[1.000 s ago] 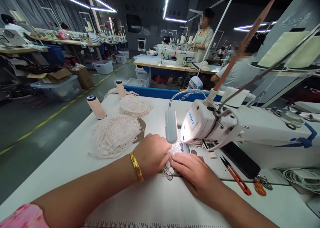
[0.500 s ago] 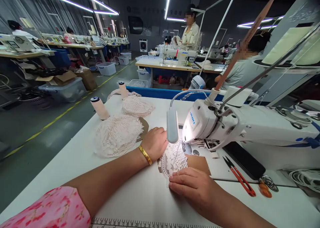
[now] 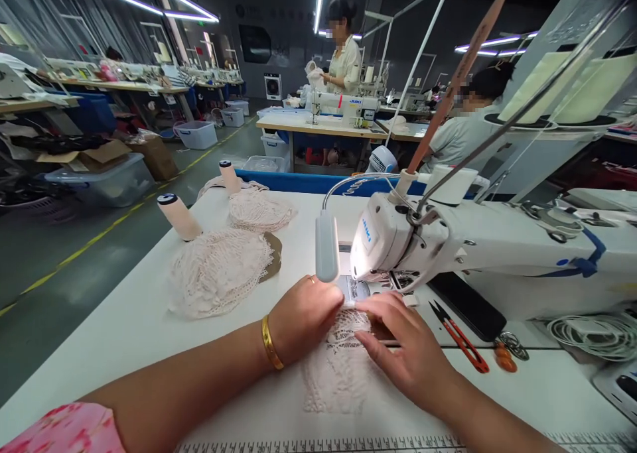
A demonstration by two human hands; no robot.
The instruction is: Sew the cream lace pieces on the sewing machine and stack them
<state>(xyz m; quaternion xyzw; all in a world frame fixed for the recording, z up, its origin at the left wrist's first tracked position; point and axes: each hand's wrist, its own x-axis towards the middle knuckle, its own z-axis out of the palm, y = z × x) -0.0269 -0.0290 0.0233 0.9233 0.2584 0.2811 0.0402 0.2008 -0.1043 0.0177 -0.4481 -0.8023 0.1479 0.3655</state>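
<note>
A pale lace piece point(image 3: 334, 367) lies flat on the white table, reaching from my hands toward me. My left hand point(image 3: 304, 317), with a gold bangle at the wrist, presses its left upper edge. My right hand point(image 3: 405, 350) lies flat on its right upper edge, fingers pointing at the needle area. Just beyond the fingertips stands the white sewing machine point(image 3: 478, 247), its lamp lit over the needle plate point(image 3: 355, 288). A bit of brown card point(image 3: 382, 333) shows under my right hand.
Two heaps of lace point(image 3: 219, 270) and two thread cones point(image 3: 178, 215) sit at the left of the table. Red thread snips point(image 3: 460, 339) lie right of my right hand, coiled white cable point(image 3: 592, 333) further right. Other people work at machines behind.
The lace piece, bunched under the needle a second ago, then drawn back, now lies spread flat toward me. Both hands have come together at its far edge by the presser foot.
</note>
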